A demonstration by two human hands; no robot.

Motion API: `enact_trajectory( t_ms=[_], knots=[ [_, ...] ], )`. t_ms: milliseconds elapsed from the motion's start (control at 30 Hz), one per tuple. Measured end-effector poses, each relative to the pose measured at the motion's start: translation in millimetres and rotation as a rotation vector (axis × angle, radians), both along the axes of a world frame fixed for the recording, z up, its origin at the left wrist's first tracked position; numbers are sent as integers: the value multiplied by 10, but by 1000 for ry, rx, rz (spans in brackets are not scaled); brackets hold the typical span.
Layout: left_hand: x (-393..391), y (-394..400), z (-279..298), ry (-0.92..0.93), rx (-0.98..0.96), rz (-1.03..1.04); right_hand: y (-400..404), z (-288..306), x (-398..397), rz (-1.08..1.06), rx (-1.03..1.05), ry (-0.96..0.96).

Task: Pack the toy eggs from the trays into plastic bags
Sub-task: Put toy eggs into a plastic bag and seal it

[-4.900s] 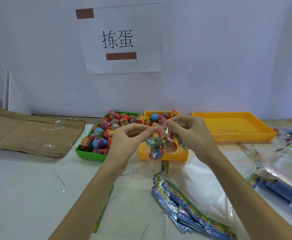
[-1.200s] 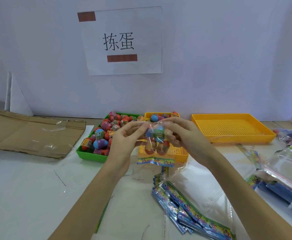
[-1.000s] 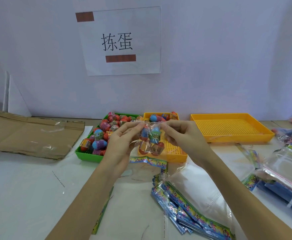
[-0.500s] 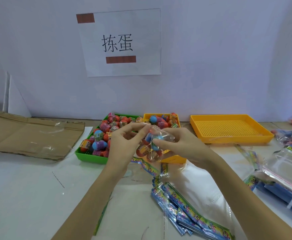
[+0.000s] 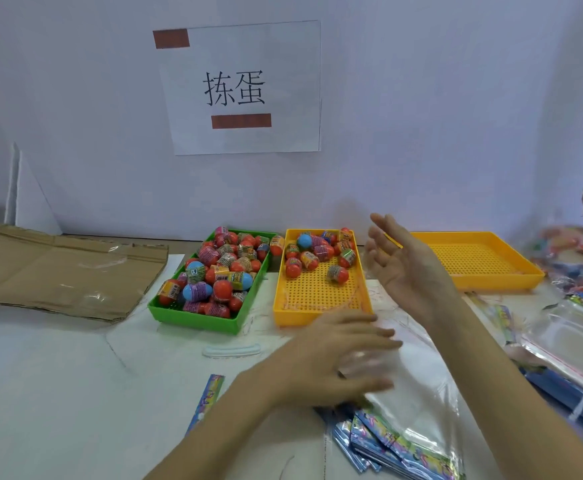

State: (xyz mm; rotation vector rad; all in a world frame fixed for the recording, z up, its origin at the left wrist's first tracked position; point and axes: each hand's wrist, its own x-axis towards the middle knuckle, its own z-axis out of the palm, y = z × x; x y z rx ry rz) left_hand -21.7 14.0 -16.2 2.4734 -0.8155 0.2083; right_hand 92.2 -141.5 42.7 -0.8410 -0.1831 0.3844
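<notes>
On the white desk, the green rectangular plastic tray at the left is heaped with red and blue toy eggs, and the middle perforated yellow plastic tray just beside it holds a thinner scatter at its far end. Half a second ago both hands held a small clear bag with about 4 eggs in it; that bag is now gone from both hands and I cannot see where it landed. The left hand, fingers straight and holding nothing, now reaches over the stack of flat clear plastic bags, likely for a fresh bag. The right hand hovers raised, fingers spread and released, before the empty yellow tray.
</notes>
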Motion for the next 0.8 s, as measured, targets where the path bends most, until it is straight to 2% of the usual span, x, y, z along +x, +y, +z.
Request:
enact_trajectory(
  t_ms=[67, 233, 300, 533, 700, 800],
  knots=[
    [-14, -83, -71, -14, 144, -45, -1, -4, 6, 14, -40, 3],
    [50, -9, -18, -79, 136, -34, 6, -62, 15, 46, -69, 7],
    [60, 44, -3, -38, 64, 10, 9, -76, 20, 50, -97, 0],
    [93, 194, 118, 137, -498, 305, 33, -81, 26, 65, -325, -163],
    [114, 235, 240, 314, -1048, 375, 57, -67, 7, 256, -451, -319],
    [127, 287, 219, 342, -1165, 452, 94, -70, -24, 303, -466, -348]
  ],
)
